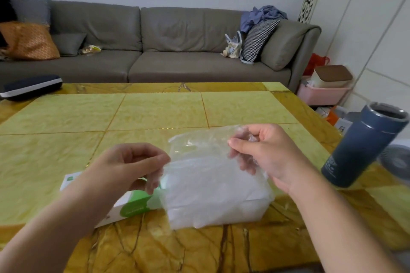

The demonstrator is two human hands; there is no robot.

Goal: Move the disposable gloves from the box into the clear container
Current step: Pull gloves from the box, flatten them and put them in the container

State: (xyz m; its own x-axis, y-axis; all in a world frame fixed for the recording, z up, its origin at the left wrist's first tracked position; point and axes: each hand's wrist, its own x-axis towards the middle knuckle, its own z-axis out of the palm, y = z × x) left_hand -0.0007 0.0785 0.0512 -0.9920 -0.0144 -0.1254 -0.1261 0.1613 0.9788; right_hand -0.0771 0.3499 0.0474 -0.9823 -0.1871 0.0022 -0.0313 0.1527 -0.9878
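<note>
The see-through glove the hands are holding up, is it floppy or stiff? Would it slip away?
Probably very floppy: the glove sags and crinkles between the left hand and the right hand. It looks thin and see-through, so likely very light. It may be slippery, which could be why both hands pinch it above the clear container.

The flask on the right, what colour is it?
Dark blue, with a silvery rim; the flask shows in the head view.

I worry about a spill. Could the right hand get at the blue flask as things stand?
Probably not at once: the right hand pinches the glove, so it is busy. Otherwise bare table lies between it and the flask.
</note>
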